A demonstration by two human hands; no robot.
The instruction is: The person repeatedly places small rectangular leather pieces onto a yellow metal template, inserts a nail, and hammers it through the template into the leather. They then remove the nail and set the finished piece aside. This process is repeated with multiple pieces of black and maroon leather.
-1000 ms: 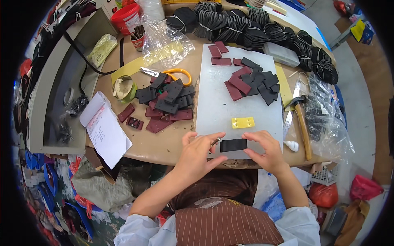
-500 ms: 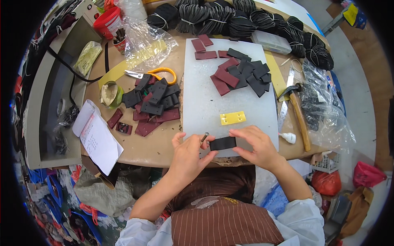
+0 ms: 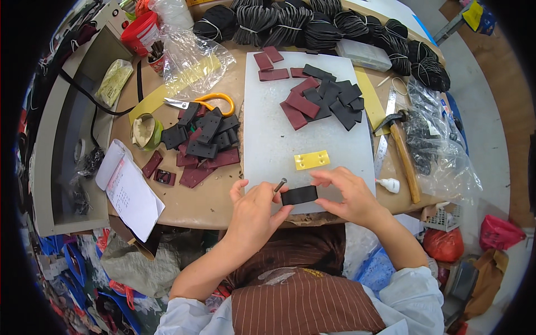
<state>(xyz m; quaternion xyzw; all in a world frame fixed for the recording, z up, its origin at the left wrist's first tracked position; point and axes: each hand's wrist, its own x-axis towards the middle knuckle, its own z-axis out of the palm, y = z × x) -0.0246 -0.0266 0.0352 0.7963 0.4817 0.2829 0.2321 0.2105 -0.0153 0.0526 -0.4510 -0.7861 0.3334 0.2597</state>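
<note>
Holding between us one black strip (image 3: 299,195): our left hand (image 3: 255,211) pinches its left end plus a small metal punch (image 3: 280,185); our right hand (image 3: 347,195) grips its right end, yellow template (image 3: 311,160) just beyond.

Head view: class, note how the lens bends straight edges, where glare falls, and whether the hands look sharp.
Head view: the white board bows outward and the corners go black; glare sits on the plastic bags; the left hand, right hand and black strip look sharp under soft, even light.
</note>
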